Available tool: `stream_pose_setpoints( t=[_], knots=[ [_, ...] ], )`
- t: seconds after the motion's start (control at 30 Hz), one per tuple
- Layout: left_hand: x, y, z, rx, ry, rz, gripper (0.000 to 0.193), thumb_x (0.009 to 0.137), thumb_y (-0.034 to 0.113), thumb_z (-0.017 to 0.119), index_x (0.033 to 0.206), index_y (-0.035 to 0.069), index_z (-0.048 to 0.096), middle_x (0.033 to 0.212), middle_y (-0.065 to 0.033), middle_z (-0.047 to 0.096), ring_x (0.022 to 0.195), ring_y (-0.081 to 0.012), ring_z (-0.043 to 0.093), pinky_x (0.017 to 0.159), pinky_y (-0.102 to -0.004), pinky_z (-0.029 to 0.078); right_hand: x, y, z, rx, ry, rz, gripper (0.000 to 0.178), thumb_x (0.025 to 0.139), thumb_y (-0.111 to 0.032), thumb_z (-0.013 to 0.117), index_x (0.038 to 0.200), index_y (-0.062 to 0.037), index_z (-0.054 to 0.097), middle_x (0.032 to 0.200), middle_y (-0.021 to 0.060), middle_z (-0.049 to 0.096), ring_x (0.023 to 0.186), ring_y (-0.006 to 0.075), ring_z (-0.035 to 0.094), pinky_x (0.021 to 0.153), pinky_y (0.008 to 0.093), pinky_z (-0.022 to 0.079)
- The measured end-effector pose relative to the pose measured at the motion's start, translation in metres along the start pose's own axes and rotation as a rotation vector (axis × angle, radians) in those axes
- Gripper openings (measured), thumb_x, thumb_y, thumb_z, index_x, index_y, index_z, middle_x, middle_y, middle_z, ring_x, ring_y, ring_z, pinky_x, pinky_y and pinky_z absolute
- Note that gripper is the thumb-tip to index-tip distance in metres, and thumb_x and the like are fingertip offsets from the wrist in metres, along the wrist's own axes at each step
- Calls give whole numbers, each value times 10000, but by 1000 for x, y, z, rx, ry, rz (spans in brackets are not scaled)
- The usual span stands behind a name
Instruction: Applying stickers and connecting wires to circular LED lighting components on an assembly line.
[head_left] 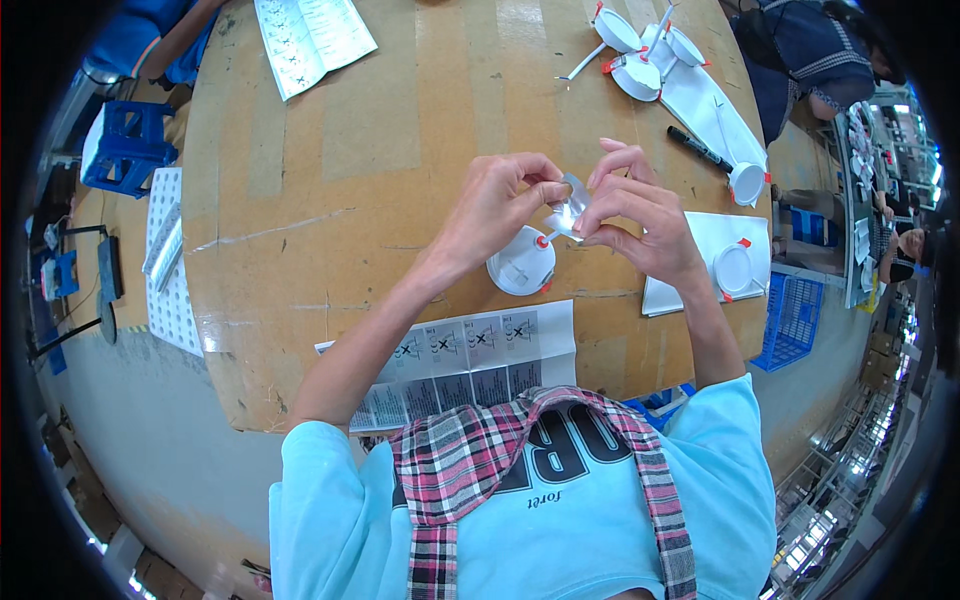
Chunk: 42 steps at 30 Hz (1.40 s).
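Note:
My left hand [497, 200] and my right hand [632, 215] meet above the cardboard-covered table [330, 180]. Both pinch a small shiny metal spring clip [570, 205] between their fingertips. Just below the hands a round white plastic lamp housing [520, 265] with small red tabs lies on the table, joined to the clip's lower end. My forearms come up from the lower edge, over a folded printed leaflet [470, 360] at the table's near edge.
Several more white round housings [640, 55] lie at the far right, one [748, 182] beside a black marker [700, 148], another [735, 270] on white paper. A leaflet [310, 40] lies far left. Blue crates [125, 145] stand left; other people sit at right.

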<state>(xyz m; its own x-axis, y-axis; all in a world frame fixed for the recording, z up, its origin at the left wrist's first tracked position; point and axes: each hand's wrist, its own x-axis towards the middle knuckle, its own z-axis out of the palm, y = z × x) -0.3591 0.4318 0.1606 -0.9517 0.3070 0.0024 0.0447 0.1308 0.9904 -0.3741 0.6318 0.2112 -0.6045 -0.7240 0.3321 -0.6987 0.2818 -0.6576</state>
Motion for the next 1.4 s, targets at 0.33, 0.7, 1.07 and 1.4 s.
stream_pose_setpoints(
  t=[0.33, 0.7, 1.07, 1.4],
  knots=[
    [8, -9, 9, 125, 55, 87, 139, 843, 124, 676, 907, 4, 703, 807, -85, 709, 735, -125, 653, 676, -287, 511, 0, 7, -11, 127, -119, 19, 167, 661, -55, 755, 779, -83, 641, 777, -27, 601, 946, 217, 536, 1040, 494, 362],
    [11, -18, 11, 82, 67, 58, 133, 852, 111, 662, 903, -5, 705, 778, -83, 702, 716, -104, 640, 656, -271, 511, -4, 13, -16, 313, -188, 112, 156, 676, -80, 768, 761, -82, 637, 746, -28, 592, 890, 181, 529, 1018, 446, 363],
    [14, -26, -7, -210, -53, -114, 185, 855, 153, 663, 942, -10, 679, 860, -37, 676, 812, -94, 611, 748, -253, 489, -8, 13, -4, 471, 58, 334, 98, 789, -72, 700, 858, -43, 638, 787, 5, 620, 788, 123, 557, 852, 334, 446],
    [9, -4, -18, -368, -71, -154, 216, 824, 198, 676, 942, 16, 683, 874, -30, 668, 856, -98, 608, 821, -262, 478, 14, -7, 11, 203, 186, 431, 142, 815, -57, 675, 947, -25, 634, 824, 28, 635, 784, 108, 575, 708, 260, 465]
  ],
)
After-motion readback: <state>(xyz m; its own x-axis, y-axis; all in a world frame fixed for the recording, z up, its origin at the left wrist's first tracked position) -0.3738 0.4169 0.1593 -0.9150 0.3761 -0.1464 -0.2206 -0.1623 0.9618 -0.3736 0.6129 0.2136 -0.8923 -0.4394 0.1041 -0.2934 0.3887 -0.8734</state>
